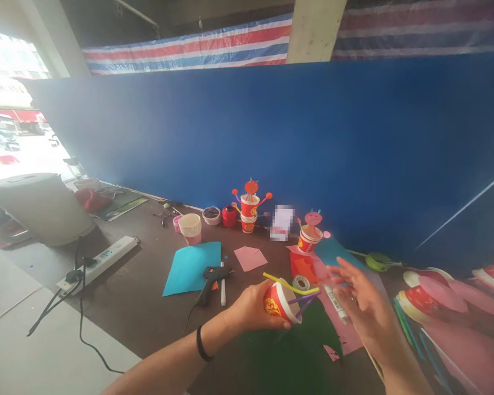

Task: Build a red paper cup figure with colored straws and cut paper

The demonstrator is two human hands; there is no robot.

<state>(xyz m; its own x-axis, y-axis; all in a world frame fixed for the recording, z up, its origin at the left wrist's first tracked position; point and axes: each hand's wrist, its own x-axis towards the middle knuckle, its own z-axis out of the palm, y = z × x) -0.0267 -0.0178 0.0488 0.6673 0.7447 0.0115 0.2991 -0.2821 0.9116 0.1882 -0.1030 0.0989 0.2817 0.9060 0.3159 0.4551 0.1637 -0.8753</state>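
Red paper cup [274,303], 1 pc., tilts above the brown table [142,293] in L hand [250,308], fingers & thumb closed abt. its side; 1 yellow strip [287,283] & approx. 2 purple strips [308,298] show at its mouth. R hand [364,302], blurred, is raised nearby w/ fingers loosely spread, holding nothing visible. Behind: 2 cup figures [249,207], 1 cup stack [190,226]; 1 glue gun [209,278] lies partly on 1 blue sheet [185,269].

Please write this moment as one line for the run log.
left hand: holds tilted red cup; cup mouth: yellow strip, purple strips; right hand: near strip ends, blurred, contact unclear; glue gun: lying on table
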